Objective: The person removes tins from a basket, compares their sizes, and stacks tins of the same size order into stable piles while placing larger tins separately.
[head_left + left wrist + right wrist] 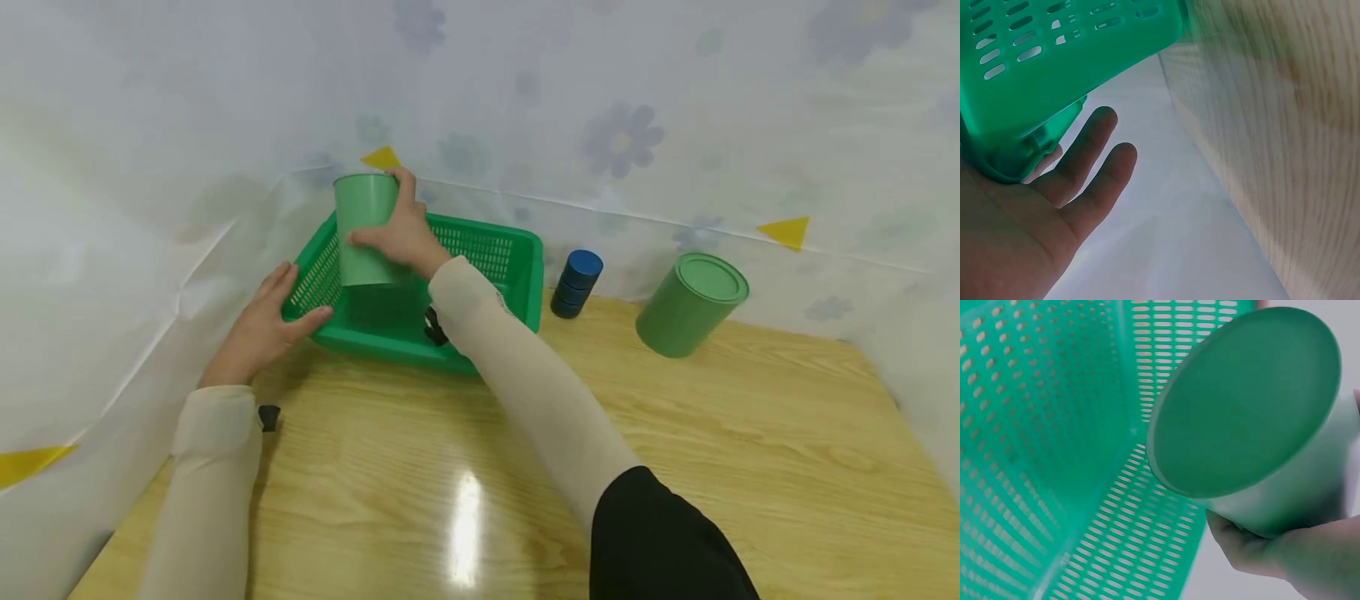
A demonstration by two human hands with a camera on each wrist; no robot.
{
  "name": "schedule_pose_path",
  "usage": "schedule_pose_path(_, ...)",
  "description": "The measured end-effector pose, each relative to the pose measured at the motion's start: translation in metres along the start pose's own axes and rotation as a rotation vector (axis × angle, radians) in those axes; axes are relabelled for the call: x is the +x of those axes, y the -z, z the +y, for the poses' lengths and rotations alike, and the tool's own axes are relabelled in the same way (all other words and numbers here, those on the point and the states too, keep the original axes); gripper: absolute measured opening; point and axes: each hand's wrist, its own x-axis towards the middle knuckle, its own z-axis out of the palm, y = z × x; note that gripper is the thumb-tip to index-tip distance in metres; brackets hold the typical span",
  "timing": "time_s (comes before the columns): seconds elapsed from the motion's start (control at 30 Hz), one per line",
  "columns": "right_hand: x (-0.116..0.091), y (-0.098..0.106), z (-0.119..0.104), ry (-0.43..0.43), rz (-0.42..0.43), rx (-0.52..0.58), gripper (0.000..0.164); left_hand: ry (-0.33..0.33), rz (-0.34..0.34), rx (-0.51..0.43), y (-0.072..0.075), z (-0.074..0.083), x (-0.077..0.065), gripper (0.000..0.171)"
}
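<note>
A light green cylindrical canister (365,218) is held by my right hand (405,233), thumb across its near side and fingers around the far side. It is above the left part of a green plastic basket (525,250) with slotted walls. In the right wrist view the canister's flat round end (1247,403) faces the camera, with the basket's perforated wall (1035,425) beside it. My left hand (258,325) holds the basket's left front corner, thumb over the rim. The left wrist view shows two of its fingers (1094,194) extended below the rim.
Right of the basket, a dark blue stack of round pieces (576,283) stands on the wooden table (750,467). Farther right is a second, lidded green canister (692,305). A flowered white sheet (525,108) with yellow triangles rises behind the table.
</note>
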Motion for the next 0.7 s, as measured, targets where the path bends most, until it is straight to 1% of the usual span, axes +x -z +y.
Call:
schedule_pose_path(0.17,-0.009,0.013,-0.015,0.078,0.048,0.007,0.106,0.0,0.0,-0.001,0.003,-0.003,0.002,0.103)
schedule_pose_path(0.43,-0.03,0.03,-0.018,0.159,0.096,0.021,0.102,-0.004,0.001,0.003,0.004,-0.008,0.003,0.102)
schedule_pose_path(0.6,-0.046,0.04,-0.014,0.28,0.129,0.014,0.1,-0.009,0.013,0.005,0.005,-0.011,0.004,0.102)
schedule_pose_path(0.7,-0.058,0.047,-0.009,0.36,0.156,0.054,0.099,-0.01,0.009,0.004,0.005,-0.012,0.005,0.102)
